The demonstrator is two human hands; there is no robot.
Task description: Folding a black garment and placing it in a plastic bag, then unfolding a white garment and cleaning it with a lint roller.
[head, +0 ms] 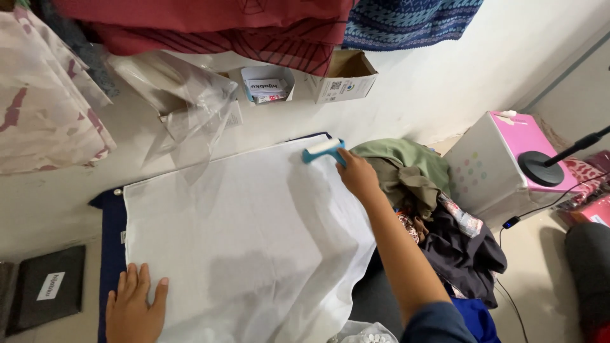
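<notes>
Head view looks down on a large white cloth spread flat over a dark blue mat on the pale floor, filling the middle of the picture. Just right of the cloth lies a heap of clothes, olive green on top and dark below. Beyond that heap stands a white box with a pink top, with a black round stand base on it. A clear plastic bag lies at the cloth's far edge, and a small cardboard box sits against the wall. The left hand rests open, palm down, fingers spread, on the cloth's near left corner. The right hand is closed around the handle of a teal lint roller, which touches the cloth's far right corner.
</notes>
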